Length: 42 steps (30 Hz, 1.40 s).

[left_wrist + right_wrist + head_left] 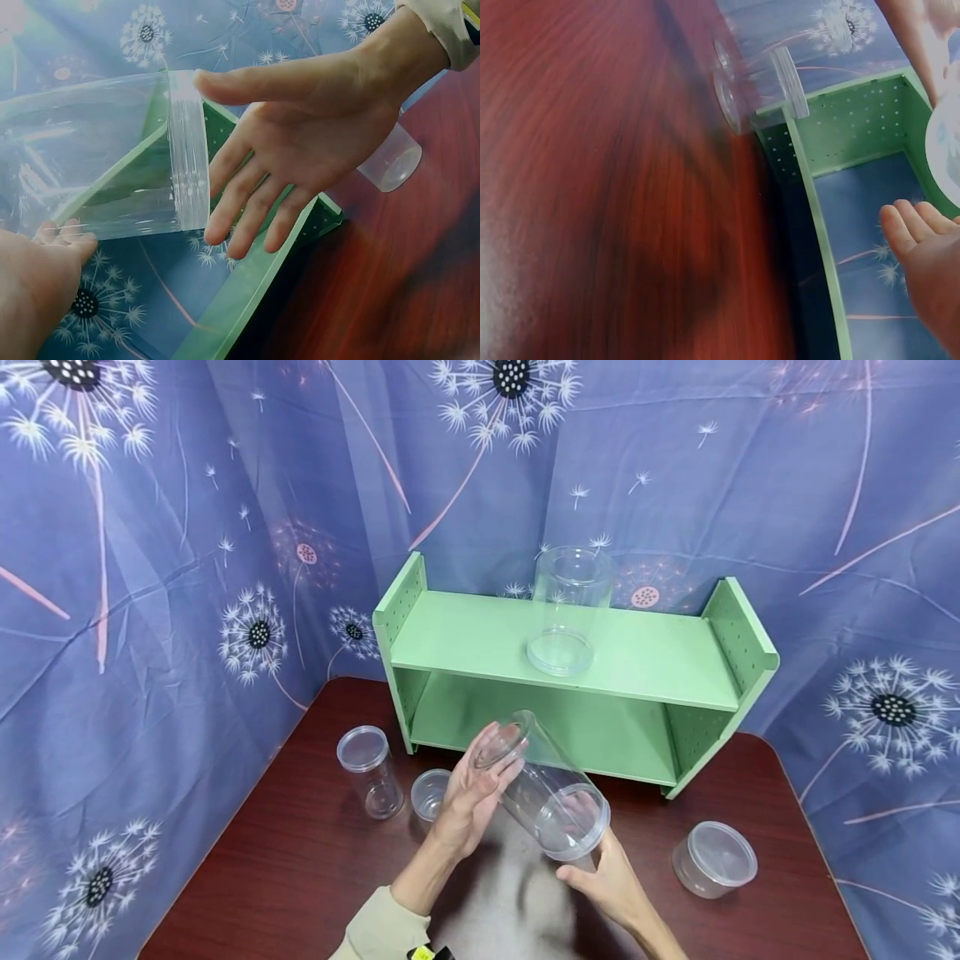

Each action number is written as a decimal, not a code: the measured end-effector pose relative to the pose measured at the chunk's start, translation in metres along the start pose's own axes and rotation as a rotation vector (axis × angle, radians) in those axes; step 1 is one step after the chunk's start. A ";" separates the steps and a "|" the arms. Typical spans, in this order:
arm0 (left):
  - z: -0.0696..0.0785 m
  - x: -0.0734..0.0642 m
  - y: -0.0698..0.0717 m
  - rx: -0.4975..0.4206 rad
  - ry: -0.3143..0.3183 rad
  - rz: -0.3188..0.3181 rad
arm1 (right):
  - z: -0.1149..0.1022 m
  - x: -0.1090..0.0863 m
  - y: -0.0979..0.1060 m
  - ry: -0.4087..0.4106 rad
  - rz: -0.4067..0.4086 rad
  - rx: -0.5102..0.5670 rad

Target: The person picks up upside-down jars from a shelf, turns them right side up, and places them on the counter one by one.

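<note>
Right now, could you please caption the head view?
Left hand and right hand handle a tilted, clear plastic cylindrical jar.

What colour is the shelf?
Light green; the shelf shows best in the head view.

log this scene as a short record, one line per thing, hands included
held jar: clear, tilted, frosted end nearest the right hand
left hand: touching the jar's other end, grip unclear
right hand: fingers straight, contact unclear
shelf: green
shelf jar: upright on top
table: dark red
on table, left: tall jar; small tub
on table, right: short tub
</note>
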<state>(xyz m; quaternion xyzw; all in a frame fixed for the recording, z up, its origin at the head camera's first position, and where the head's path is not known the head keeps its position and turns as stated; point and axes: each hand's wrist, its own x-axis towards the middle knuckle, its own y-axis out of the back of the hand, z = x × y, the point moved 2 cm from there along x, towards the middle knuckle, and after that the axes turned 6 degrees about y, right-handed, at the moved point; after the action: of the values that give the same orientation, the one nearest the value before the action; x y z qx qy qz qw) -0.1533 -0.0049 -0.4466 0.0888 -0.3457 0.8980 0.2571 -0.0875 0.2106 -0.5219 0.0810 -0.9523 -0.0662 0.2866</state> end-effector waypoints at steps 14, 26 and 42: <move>-0.008 -0.004 0.006 0.005 0.043 -0.009 | 0.000 0.004 -0.001 0.040 -0.014 0.171; -0.013 -0.012 0.029 0.177 0.131 -0.068 | -0.006 0.001 0.004 -0.010 0.067 0.146; 0.001 -0.018 0.047 0.500 0.399 -0.122 | -0.019 0.017 0.020 0.180 0.089 0.522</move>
<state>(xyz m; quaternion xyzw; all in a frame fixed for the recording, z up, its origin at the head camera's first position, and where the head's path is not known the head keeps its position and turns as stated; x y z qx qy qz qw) -0.1624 -0.0422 -0.4792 -0.0081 -0.0510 0.9378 0.3433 -0.0933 0.2255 -0.4935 0.1157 -0.9104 0.2016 0.3423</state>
